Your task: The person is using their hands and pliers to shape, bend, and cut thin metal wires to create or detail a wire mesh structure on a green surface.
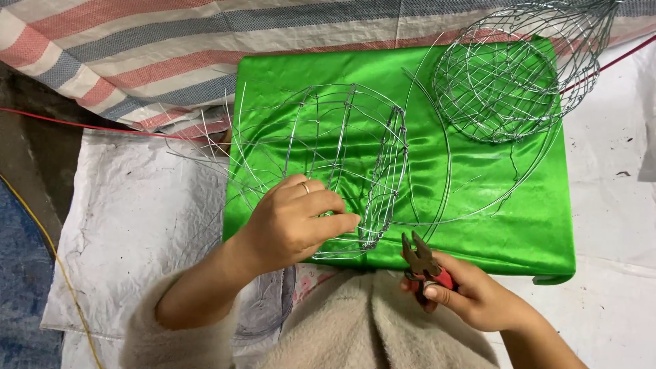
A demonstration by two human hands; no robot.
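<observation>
The left hand point(297, 219) is curled, its fingertips pinched together on thin wire strands at the near edge of a half-finished wire basket frame point(342, 160); a ring shows on one finger. The frame lies on its side directly beyond and around the fingers, in contact with them, with loose wire ends fanning out past the wrist towards the left. The right hand point(471, 297) is closed around the red grips of a pair of pliers point(421, 263), whose dark jaws stand slightly parted and point up towards the frame's lower right corner, close to it but apart from it. The frame is bare, silvery, thin-gauge wire, bent into ribs and rings and twisted at the crossings. It rests on a glossy green satin cloth point(519, 219), smooth with soft creases, laid over a flat block. Long curved wire lengths point(444, 157) arc across the cloth between the frame and a completed wire basket point(509, 85), rounded and open-meshed, which stands at the cloth's far right corner, well apart from both hands. A beige fleece garment point(369, 328) covers the lap just below the hands. Under the cloth lies a white woven plastic sheet point(137, 225), creased and soiled. Beyond it hangs a striped tarpaulin point(137, 48) in red, white and blue-grey. A red cable point(61, 121) and a yellow cord point(41, 232) run along the floor on the left.
</observation>
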